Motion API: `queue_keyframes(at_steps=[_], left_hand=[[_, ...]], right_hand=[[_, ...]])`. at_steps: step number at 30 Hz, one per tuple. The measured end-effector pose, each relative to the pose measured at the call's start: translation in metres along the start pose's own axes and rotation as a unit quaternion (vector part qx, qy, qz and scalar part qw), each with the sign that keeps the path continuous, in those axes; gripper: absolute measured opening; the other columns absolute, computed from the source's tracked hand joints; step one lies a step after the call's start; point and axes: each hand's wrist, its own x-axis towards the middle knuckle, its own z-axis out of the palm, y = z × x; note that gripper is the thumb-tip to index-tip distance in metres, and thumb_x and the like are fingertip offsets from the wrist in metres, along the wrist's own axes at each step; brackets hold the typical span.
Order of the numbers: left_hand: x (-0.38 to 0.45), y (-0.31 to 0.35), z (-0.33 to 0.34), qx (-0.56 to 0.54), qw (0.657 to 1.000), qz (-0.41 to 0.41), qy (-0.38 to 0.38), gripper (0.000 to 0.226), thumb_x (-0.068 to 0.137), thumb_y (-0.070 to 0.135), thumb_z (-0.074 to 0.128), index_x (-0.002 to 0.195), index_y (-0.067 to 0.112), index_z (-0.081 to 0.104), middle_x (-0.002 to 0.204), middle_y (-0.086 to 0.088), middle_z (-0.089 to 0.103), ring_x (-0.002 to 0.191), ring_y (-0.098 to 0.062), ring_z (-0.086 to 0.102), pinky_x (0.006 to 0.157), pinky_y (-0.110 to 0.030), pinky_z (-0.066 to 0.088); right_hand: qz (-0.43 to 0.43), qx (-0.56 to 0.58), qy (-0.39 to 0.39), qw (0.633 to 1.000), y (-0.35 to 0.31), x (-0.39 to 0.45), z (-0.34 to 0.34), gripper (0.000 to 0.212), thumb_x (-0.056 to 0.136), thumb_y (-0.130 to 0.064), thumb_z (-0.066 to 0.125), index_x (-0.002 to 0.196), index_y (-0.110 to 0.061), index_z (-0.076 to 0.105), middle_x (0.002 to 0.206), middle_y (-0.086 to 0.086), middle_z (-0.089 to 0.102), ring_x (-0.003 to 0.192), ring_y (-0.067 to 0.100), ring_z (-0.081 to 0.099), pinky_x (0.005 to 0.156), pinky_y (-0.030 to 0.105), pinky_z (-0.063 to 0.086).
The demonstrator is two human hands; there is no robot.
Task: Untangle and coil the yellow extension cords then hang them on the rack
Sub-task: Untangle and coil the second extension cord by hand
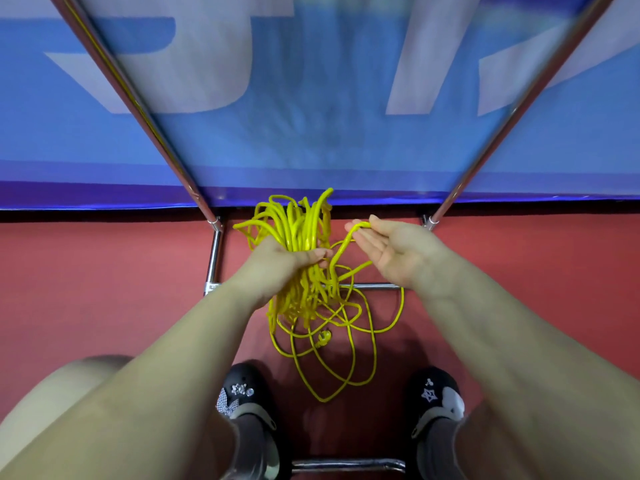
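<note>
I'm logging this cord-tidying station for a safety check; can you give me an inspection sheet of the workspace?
Surface: red floor, loose loops lying on it.
Job's things: yellow cord bundle, partly gathered; plug on the floor; chrome rack carries no coil.
Clutter: nothing seen.
Hands: left hand grips the bundle; right hand open, a cord loop over its fingertips.
Cables: loops still tangled between the black shoes.
Surroundings: blue banner behind the rack.
</note>
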Motion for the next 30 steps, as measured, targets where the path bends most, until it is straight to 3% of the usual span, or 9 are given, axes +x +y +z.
queue_keyframes(at_steps=[4, 7, 10, 13, 18, 22, 26, 28, 30], left_hand=[[0.001, -0.003, 0.012, -0.003, 1.0, 0.018, -0.018, 0.011, 0.083, 0.004, 0.067, 0.08, 0.014, 0.07, 0.076, -0.004, 0.071, 0.07, -0.019, 0.067, 0.074, -0.035, 0.057], [0.002, -0.006, 0.02, 0.026, 0.999, 0.015, -0.036, 0.017, 0.078, 0.012, 0.075, 0.092, 0.019, 0.069, 0.091, -0.01, 0.073, 0.084, -0.032, 0.069, 0.084, -0.05, 0.055], [0.001, -0.006, 0.026, 0.033, 0.998, 0.022, -0.045, 0.027, 0.075, 0.012, 0.077, 0.1, 0.019, 0.069, 0.098, -0.007, 0.073, 0.093, -0.025, 0.069, 0.088, -0.046, 0.053], [0.002, -0.003, 0.029, 0.019, 0.999, 0.022, -0.016, 0.017, 0.076, 0.011, 0.076, 0.091, 0.014, 0.069, 0.09, -0.008, 0.073, 0.085, -0.024, 0.069, 0.082, -0.042, 0.056], [0.008, 0.001, 0.024, -0.106, 0.992, -0.004, 0.068, 0.005, 0.08, 0.002, 0.069, 0.08, 0.006, 0.068, 0.075, -0.01, 0.072, 0.066, -0.022, 0.07, 0.065, -0.037, 0.059], [0.014, 0.003, 0.013, -0.237, 0.965, -0.042, 0.102, 0.01, 0.085, 0.002, 0.062, 0.078, 0.007, 0.067, 0.069, -0.004, 0.071, 0.058, -0.016, 0.067, 0.055, -0.033, 0.058], [0.019, 0.002, 0.001, -0.322, 0.941, -0.074, 0.068, 0.008, 0.09, 0.01, 0.057, 0.088, 0.009, 0.064, 0.081, -0.002, 0.068, 0.078, -0.018, 0.064, 0.08, -0.04, 0.054], [0.018, 0.003, 0.0, -0.321, 0.942, -0.076, 0.064, 0.012, 0.091, 0.013, 0.055, 0.087, 0.009, 0.066, 0.076, -0.002, 0.068, 0.072, -0.017, 0.064, 0.074, -0.036, 0.056], [0.015, 0.006, 0.001, -0.326, 0.94, -0.073, 0.062, 0.015, 0.093, 0.012, 0.053, 0.088, 0.006, 0.065, 0.071, -0.001, 0.068, 0.064, -0.014, 0.066, 0.065, -0.031, 0.057]], right_hand=[[-0.003, 0.01, 0.034, 0.999, -0.001, -0.003, -0.002, 0.027, 0.098, -0.004, 0.04, 0.073, 0.001, 0.048, 0.124, 0.024, 0.056, 0.119, 0.027, 0.055, 0.085, 0.025, 0.045], [-0.003, 0.015, 0.047, 0.999, 0.0, -0.002, -0.003, 0.024, 0.098, -0.004, 0.041, 0.075, 0.001, 0.048, 0.123, 0.025, 0.057, 0.118, 0.026, 0.056, 0.08, 0.022, 0.047], [0.001, 0.036, 0.049, 0.998, 0.0, -0.001, -0.003, 0.021, 0.097, -0.003, 0.043, 0.077, 0.001, 0.048, 0.097, 0.021, 0.063, 0.106, 0.023, 0.06, 0.07, 0.019, 0.049], [-0.001, 0.041, 0.026, 0.999, -0.006, -0.002, -0.004, 0.016, 0.097, -0.005, 0.044, 0.083, 0.0, 0.05, 0.065, 0.017, 0.065, 0.084, 0.02, 0.064, 0.056, 0.021, 0.054], [0.011, -0.079, -0.035, 0.996, -0.022, -0.007, -0.01, 0.023, 0.097, -0.022, 0.046, 0.096, -0.001, 0.054, 0.086, 0.014, 0.065, 0.072, 0.018, 0.067, 0.054, 0.026, 0.056], [-0.04, -0.414, -0.059, 0.907, -0.01, -0.009, -0.021, 0.013, 0.093, -0.025, 0.054, 0.091, -0.014, 0.06, 0.083, 0.004, 0.067, 0.067, 0.015, 0.067, 0.066, 0.028, 0.055], [-0.185, -0.643, -0.03, 0.743, 0.009, 0.005, -0.036, 0.016, 0.09, -0.018, 0.059, 0.099, -0.008, 0.066, 0.094, 0.007, 0.066, 0.086, 0.019, 0.061, 0.08, 0.025, 0.049], [-0.174, -0.628, -0.071, 0.755, 0.015, 0.006, -0.038, 0.027, 0.093, -0.017, 0.055, 0.116, -0.005, 0.061, 0.099, 0.002, 0.06, 0.092, 0.01, 0.055, 0.071, 0.013, 0.043], [-0.153, -0.61, -0.112, 0.769, 0.021, 0.009, -0.037, 0.033, 0.095, -0.018, 0.051, 0.126, -0.006, 0.054, 0.111, 0.002, 0.058, 0.104, 0.009, 0.054, 0.082, 0.01, 0.042]])
